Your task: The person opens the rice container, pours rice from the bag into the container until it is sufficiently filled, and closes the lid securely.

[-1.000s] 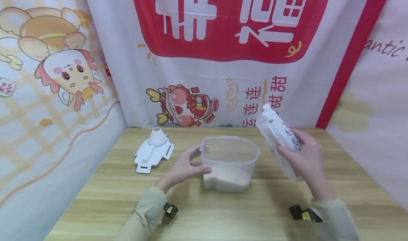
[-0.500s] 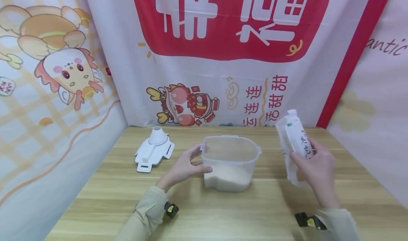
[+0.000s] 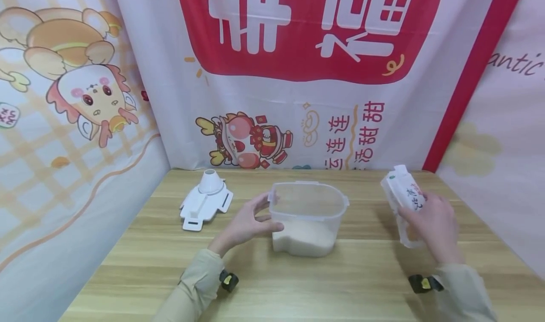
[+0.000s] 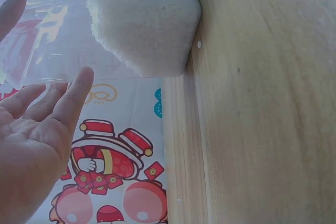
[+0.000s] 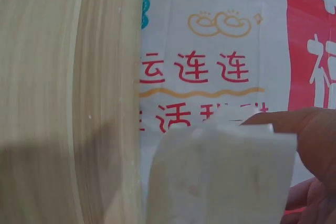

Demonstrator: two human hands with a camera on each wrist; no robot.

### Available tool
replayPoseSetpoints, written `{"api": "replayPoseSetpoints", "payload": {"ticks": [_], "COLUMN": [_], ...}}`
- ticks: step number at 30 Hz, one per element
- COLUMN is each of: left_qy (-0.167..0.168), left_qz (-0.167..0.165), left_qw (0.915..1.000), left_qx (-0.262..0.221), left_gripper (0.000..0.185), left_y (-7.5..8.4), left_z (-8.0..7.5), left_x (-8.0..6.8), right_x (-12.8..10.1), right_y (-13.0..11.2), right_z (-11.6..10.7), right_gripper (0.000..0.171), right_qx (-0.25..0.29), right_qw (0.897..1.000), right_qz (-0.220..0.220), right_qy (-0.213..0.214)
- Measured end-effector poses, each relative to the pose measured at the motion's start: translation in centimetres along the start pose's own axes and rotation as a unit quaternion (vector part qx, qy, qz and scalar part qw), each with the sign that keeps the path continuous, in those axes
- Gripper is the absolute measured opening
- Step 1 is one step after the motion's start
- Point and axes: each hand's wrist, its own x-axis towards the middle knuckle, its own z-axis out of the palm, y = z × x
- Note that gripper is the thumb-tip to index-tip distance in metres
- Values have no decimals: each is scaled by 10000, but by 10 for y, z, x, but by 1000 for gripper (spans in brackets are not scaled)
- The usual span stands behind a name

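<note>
A clear plastic container [image 3: 308, 204] with white rice [image 3: 304, 237] in its lower part stands mid-table. My left hand [image 3: 247, 220] touches its left end, thumb across the near side; in the left wrist view the fingers lie fairly straight against the clear wall. My right hand [image 3: 434, 225] holds a white printed plastic bag [image 3: 404, 194] at the right of the table, thumb on the near face. Whether the bag's lower end touches the table, I cannot tell. The right wrist view shows the bag's pale end [image 5: 226, 166] up close, covering part of the fingers.
A white lid with a cone-shaped spout [image 3: 206, 196] lies on the wooden table [image 3: 289, 289], left of the container. One loose rice grain [image 4: 199, 44] lies beside the container. Printed cloths [image 3: 272, 95] hang behind and at both sides.
My right hand has carried the bag to the right, away from the container, and lowered it toward the table. The left hand and container have stayed in place.
</note>
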Motion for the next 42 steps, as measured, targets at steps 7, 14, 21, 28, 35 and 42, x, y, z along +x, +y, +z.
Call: {"api": "replayPoseSetpoints", "payload": {"ticks": [7, 14, 21, 28, 35, 42], "left_qy": [43, 18, -16, -79, -34, -5], "left_qz": [-68, 35, -6, -27, 38, 107], "left_qw": [9999, 10000, 9999, 9997, 9999, 9999], "left_qx": [73, 37, -109, -240, -113, -36], "left_gripper": [83, 85, 84, 87, 86, 85], "left_y": [-2, -1, 0, 0, 0, -1], "left_z": [0, 1, 2, 1, 2, 1], "left_x": [-1, 2, 3, 1, 0, 0], "right_x": [18, 36, 52, 58, 58, 54], "right_y": [13, 23, 29, 37, 44, 37], "right_z": [2, 7, 14, 21, 23, 14], "right_gripper": [56, 47, 53, 54, 51, 68], "right_qx": [-310, -469, -685, -775, -879, -534], "right_qw": [9960, 9888, 9832, 9785, 9772, 9714], "right_qz": [201, 252, 305, 288, 288, 280], "right_qy": [-819, -1395, -1666, -1892, -1912, -2297]}}
